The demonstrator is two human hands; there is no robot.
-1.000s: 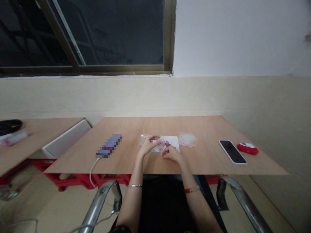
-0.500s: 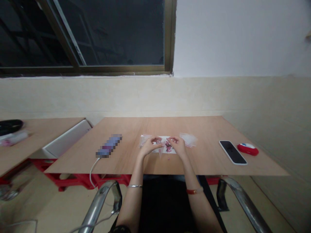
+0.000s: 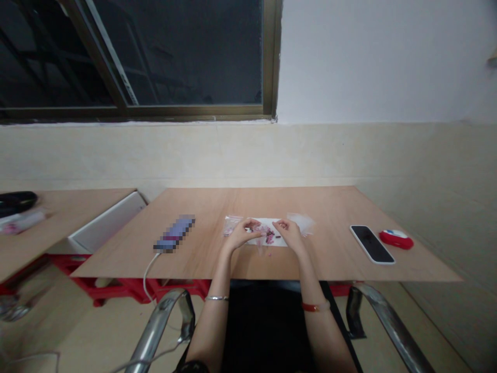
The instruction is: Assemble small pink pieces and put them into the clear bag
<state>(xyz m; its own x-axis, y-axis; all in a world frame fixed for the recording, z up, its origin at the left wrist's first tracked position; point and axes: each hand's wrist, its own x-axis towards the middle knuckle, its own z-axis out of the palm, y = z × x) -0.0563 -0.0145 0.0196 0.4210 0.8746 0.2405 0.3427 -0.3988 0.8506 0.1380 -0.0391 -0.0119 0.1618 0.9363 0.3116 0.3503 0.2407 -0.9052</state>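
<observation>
My left hand (image 3: pixel 239 237) is closed in a pinch on a small clear plastic bag (image 3: pixel 260 246), which hangs below the thumb and fingertips. Just to its right, my right hand (image 3: pixel 290 234) has its thumb and fingers together; whatever they hold is too small to make out. Between the hands, a pile of small pink and dark pieces (image 3: pixel 269 237) lies on a white sheet (image 3: pixel 280 243). One pink piece (image 3: pixel 269 255) rests on the wood in front of the sheet.
Clear plastic bags (image 3: pixel 231 224) lie beyond my left hand, and more clear bags (image 3: pixel 306 224) beyond my right. A blurred phone (image 3: pixel 174 234) with a cable is at left. A dark-screened phone (image 3: pixel 371 243) and a red case (image 3: pixel 396 239) sit on the table (image 3: pixel 326 259) at right.
My right hand has shifted a little to the right, away from my left hand. The small bag in my left hand has moved slightly right.
</observation>
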